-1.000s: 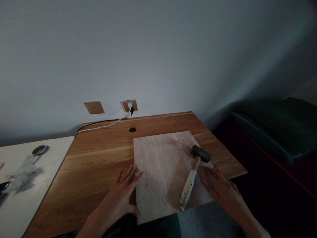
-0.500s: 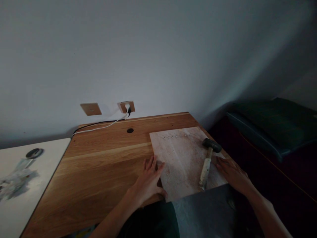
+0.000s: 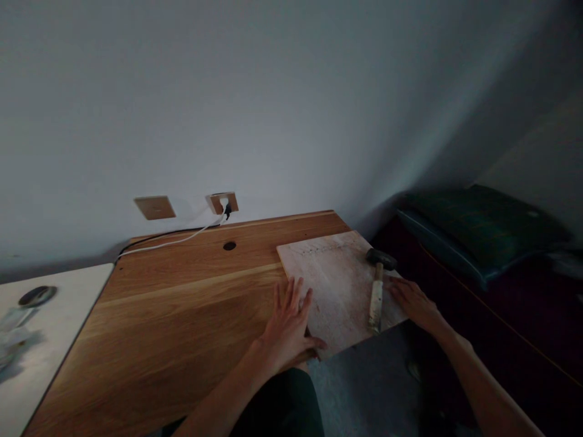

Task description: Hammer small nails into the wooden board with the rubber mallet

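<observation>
Two wooden wall sockets [image 3: 155, 207], a white cable [image 3: 173, 241], white side table [image 3: 59, 303] left, dark cushion [image 3: 478, 227] right.

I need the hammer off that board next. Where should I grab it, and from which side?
The hammer is probably best taken by its pale handle, toward the near end, coming from the right with the right hand, which rests open beside it. It lies flat on the board, dark head farthest away, so the handle end points toward you.

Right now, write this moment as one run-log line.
left hand: flat at left edge of board | right hand: flat at board's right edge | hammer: lying on board, ungripped | board: on desk
</observation>
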Action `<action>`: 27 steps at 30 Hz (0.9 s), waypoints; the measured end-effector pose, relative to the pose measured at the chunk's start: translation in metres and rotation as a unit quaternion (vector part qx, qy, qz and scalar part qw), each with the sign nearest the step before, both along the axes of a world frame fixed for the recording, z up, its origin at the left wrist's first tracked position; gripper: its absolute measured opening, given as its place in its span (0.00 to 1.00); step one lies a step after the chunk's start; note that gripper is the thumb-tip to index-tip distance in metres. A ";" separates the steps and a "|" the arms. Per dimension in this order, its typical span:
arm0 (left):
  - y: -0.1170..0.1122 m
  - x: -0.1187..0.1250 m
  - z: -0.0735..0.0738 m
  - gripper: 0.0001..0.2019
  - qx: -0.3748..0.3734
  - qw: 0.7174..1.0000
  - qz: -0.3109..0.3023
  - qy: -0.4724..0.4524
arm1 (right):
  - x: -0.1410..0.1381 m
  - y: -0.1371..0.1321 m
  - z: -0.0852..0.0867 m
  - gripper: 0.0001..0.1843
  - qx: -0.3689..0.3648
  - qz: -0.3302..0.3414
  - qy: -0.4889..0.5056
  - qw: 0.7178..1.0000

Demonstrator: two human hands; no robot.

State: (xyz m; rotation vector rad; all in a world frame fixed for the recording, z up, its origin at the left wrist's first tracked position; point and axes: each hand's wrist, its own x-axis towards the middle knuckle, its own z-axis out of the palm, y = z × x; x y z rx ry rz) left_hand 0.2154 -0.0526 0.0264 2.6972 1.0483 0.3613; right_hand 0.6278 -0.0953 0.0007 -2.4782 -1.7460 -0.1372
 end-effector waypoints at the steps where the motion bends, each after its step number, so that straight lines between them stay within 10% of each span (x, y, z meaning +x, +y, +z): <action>1: 0.002 0.006 0.006 0.55 0.018 1.000 -0.015 -0.008 | -0.003 -0.002 0.002 0.32 0.008 -0.019 0.003 1.000; 6: 0.011 0.053 0.023 0.42 0.061 0.997 -0.054 -0.009 | -0.021 0.002 0.009 0.39 0.058 -0.115 0.004 0.992; 10: 0.011 0.077 0.010 0.40 0.002 0.999 -0.039 -0.007 | -0.031 0.009 0.003 0.34 -0.022 -0.107 0.030 0.994; 27: 0.007 0.080 -0.015 0.38 0.002 1.000 -0.027 -0.015 | -0.032 0.014 0.005 0.33 -0.067 -0.129 0.022 0.989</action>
